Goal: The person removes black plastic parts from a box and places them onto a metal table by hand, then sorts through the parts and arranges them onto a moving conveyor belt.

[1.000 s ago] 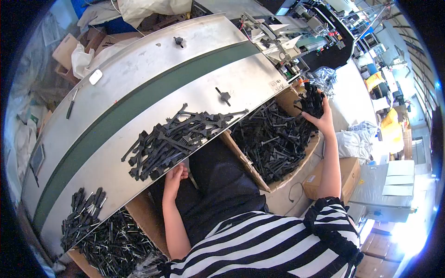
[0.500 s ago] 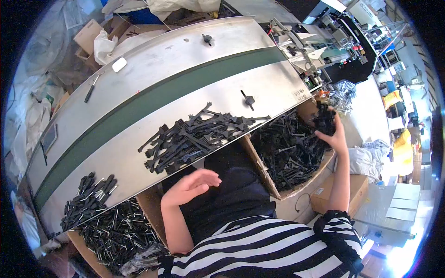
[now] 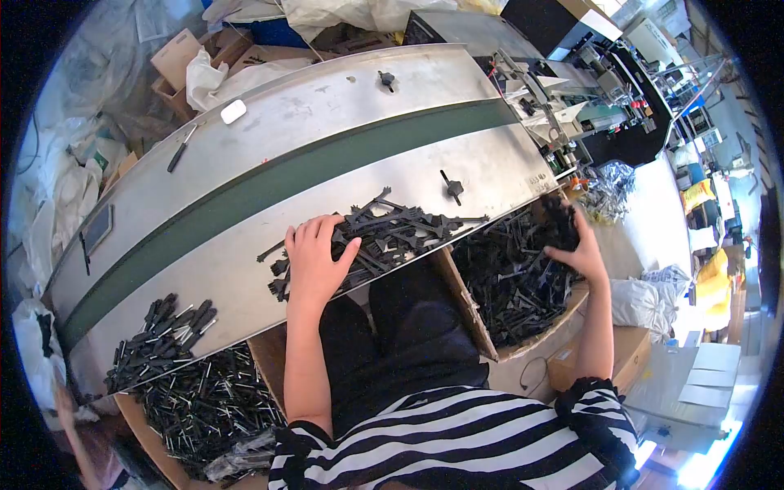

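Note:
My left hand [image 3: 317, 255] rests on the left part of a pile of black plastic pieces [image 3: 392, 233] with forked or comb-like ends. Its thumb is spread away from the fingers, and part of the pile is hidden under it. Over the right cardboard box [image 3: 467, 304], my right hand [image 3: 581, 249] grips a bunch of black plastic pieces [image 3: 559, 219]. That bunch is blurred, with single pieces hard to make out. Many similar loose black pieces [image 3: 514, 278] fill the box below it.
A green belt [image 3: 302, 175] runs along the metal table [image 3: 269, 237]. Black-handled pieces with metal shafts [image 3: 159, 339] lie at its left, above another filled box [image 3: 268, 367]. A screwdriver [image 3: 177, 153] lies on the far side. Another person's arm [image 3: 75, 441] shows at lower left.
My left hand has moved forward from above my lap onto the pile. My right hand has shifted slightly down and left, still holding the black pieces. The view has shifted a little.

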A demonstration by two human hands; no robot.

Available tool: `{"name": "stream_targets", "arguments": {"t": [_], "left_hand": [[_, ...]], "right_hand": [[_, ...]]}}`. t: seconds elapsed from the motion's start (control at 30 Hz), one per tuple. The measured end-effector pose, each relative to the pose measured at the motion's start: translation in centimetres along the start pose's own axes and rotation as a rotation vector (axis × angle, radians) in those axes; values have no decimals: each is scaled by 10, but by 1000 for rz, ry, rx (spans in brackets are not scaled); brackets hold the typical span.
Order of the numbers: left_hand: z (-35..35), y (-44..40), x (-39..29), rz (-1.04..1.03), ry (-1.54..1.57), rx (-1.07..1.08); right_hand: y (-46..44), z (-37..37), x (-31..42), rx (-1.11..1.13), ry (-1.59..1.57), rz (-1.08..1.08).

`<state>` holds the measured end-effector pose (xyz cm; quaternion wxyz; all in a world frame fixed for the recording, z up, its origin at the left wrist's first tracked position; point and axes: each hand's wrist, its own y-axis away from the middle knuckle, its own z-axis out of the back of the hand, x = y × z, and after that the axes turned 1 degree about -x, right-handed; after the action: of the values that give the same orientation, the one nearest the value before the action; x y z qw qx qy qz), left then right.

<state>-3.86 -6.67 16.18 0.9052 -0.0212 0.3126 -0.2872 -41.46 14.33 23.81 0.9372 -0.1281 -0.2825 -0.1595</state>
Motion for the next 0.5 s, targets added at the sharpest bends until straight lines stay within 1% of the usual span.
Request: {"name": "stream_targets", "arguments": {"t": [0.03,0.07,0.13,0.2,0.23,0.27,0.33,0.4,0.43,0.5], "left_hand": [[1,1,0,-14,6,-14],[1,1,-1,-30,12,-31],[3,-2,-1,-57,46,-64],[6,-4,0,-76,97,-83],[10,-5,-3,-68,146,-90],[12,-6,-3,-55,198,-85],[19,-9,-3,-24,297,-79],[22,-15,5,-25,401,-79],[23,-19,11,-23,450,-84],[23,-28,24,42,619,-60]], "right_hand": [[-5,9,13,19,-10,-108],[-14,14,12,-12,-17,6],[-36,28,29,-6,58,124],[-63,37,60,90,38,133],[-77,37,72,52,121,277],[-90,32,86,59,68,319],[-115,24,119,152,60,416],[-139,2,142,258,-44,577],[-146,-8,159,249,44,696],[-162,-35,183,313,107,766]]}}
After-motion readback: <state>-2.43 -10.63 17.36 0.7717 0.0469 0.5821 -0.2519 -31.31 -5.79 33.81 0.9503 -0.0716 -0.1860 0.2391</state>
